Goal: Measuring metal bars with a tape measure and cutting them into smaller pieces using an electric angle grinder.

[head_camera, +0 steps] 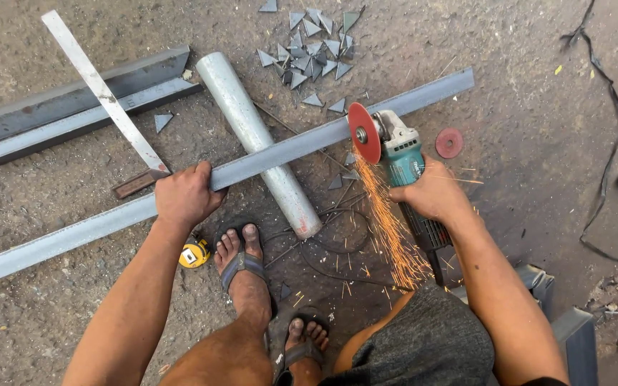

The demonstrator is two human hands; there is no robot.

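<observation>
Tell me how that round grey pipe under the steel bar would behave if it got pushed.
The round pipe would probably roll, being smooth and cylindrical. The angle bar lies across it, under the left hand, likely pinning it. It looks like rigid metal, probably heavy.

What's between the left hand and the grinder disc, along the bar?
Head view: the pipe crosses under the bar between the left hand and the disc.

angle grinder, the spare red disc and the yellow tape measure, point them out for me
angle grinder (403, 159), head view, on its teal body
spare red disc (449, 143), head view, on its flat face
yellow tape measure (194, 254), head view, on its case
</observation>
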